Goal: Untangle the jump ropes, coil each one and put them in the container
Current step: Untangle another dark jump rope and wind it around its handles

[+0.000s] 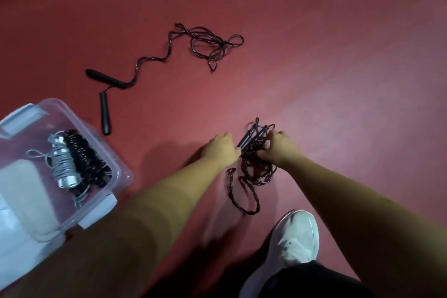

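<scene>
As left hand (221, 147) and right hand (278, 147) grip it | rope (251, 167) bunched between fingers (281, 133)

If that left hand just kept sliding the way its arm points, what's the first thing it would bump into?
The dark rope bundle right beside it, which the right hand grips; the left hand seems to be touching it. Depth is hard to judge.

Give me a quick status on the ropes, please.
Left hand, right hand gripping the dark rope. Second rope lies loose beyond. Two coiled ropes in container. Nothing blocking.
</scene>
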A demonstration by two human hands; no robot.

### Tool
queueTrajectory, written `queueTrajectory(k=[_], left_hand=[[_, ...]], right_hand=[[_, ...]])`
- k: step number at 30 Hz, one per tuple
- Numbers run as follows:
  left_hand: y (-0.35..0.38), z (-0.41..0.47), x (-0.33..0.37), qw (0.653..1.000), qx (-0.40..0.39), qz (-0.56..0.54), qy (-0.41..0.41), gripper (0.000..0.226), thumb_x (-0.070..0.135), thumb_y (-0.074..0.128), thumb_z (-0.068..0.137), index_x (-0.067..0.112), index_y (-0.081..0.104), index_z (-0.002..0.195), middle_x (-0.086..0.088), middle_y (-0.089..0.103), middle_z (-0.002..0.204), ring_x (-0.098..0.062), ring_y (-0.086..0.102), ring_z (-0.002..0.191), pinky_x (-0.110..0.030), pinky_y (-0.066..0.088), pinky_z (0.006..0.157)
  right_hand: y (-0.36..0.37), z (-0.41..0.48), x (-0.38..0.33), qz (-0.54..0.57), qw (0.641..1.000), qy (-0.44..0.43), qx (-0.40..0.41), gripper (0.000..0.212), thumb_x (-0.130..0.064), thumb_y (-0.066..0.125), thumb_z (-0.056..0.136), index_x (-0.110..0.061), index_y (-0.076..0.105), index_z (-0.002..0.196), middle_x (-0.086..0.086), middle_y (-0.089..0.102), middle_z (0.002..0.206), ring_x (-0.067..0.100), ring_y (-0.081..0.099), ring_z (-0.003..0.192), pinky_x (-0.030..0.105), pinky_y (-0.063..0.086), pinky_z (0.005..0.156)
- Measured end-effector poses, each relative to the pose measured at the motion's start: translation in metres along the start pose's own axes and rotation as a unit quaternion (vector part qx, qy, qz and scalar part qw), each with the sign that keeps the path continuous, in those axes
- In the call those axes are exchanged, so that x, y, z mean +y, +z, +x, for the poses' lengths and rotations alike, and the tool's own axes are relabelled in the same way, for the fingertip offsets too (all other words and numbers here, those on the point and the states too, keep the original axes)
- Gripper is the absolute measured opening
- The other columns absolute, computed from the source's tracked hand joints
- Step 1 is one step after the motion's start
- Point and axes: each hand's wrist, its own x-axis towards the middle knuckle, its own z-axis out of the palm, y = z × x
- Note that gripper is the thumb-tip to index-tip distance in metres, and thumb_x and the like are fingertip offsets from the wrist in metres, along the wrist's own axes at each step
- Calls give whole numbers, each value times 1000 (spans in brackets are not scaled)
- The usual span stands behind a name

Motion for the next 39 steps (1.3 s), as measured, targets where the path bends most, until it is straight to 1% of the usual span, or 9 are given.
queueTrajectory(k=[7, 15, 19, 23, 27, 31, 33, 36, 39], left_hand=[[36, 26, -2, 1000, -8, 6, 20, 34, 31, 60, 97, 5, 52, 118, -16, 59, 119, -34, 58, 108, -38, 46, 85], [-26, -2, -32, 1000, -15, -9, -16, 21, 6, 43, 98, 2, 46, 119, -16, 62, 105, -33, 59, 89, -38, 45, 72], [-115, -46, -51, 998, 14, -40, 36, 38, 2, 44, 96, 16, 57, 128, -9, 62, 116, -28, 58, 105, -28, 40, 77], [-204, -106, -57, 997, 19, -62, 47, 8, 34, 54, 98, 29, 58, 93, 4, 55, 75, -19, 53, 70, -29, 37, 64], [-259, -174, -41, 990, 6, -99, 100, 36, 47, 47, 100, 16, 49, 82, -2, 55, 70, -18, 60, 57, -32, 43, 60], [-281, -236, -16, 963, 1, -231, 140, 31, 37, 48, 103, 18, 45, 78, 4, 46, 55, -23, 57, 53, -30, 38, 53], [-285, -261, -8, 943, 18, -288, 168, 33, 33, 43, 105, 19, 41, 76, 5, 39, 53, -21, 53, 51, -29, 32, 52], [-294, -292, -3, 877, 57, -433, 201, 32, 28, 38, 106, 17, 39, 76, 6, 30, 51, -14, 40, 43, -23, 27, 46], [-308, -314, -6, 811, 104, -540, 201, 32, 30, 38, 105, 16, 43, 76, 8, 26, 49, -9, 29, 40, -22, 16, 45]], right_hand=[[28, 19, 7, 76, 997, 7, -2, 4, -18, 70, 82, -16, 70, 86, 8, 69, 84, 25, 66, 81, 31, 51, 70], [-8, 11, -21, 169, 986, 3, 16, 18, -16, 69, 86, 0, 70, 78, 14, 70, 66, 22, 63, 55, 22, 48, 47], [-49, -3, -46, 127, 991, -16, 50, 19, -24, 71, 86, -9, 72, 76, 14, 74, 73, 31, 72, 77, 38, 58, 71], [-84, -37, -78, 32, 998, -58, 17, 21, -25, 76, 84, -7, 75, 94, 13, 76, 84, 27, 72, 79, 34, 59, 70], [-123, -91, -117, 137, 974, -161, -75, 70, -19, 82, 80, -18, 50, 142, 12, 64, 127, 22, 64, 109, 34, 51, 95], [-161, -156, -168, 286, 902, -263, -188, 43, -17, 70, 90, -32, 63, 129, -7, 60, 138, 11, 50, 131, 37, 31, 112], [-173, -186, -186, 335, 875, -299, -180, 14, -15, 59, 97, -21, 72, 98, 3, 73, 115, 18, 60, 118, 39, 35, 107], [-186, -213, -198, 434, 829, -332, -121, 20, -10, 54, 99, -9, 64, 82, 11, 71, 79, 25, 65, 84, 39, 47, 92], [-185, -220, -197, 390, 849, -353, -53, 19, -20, 62, 97, -14, 63, 78, 6, 68, 73, 24, 55, 72, 38, 42, 76]])
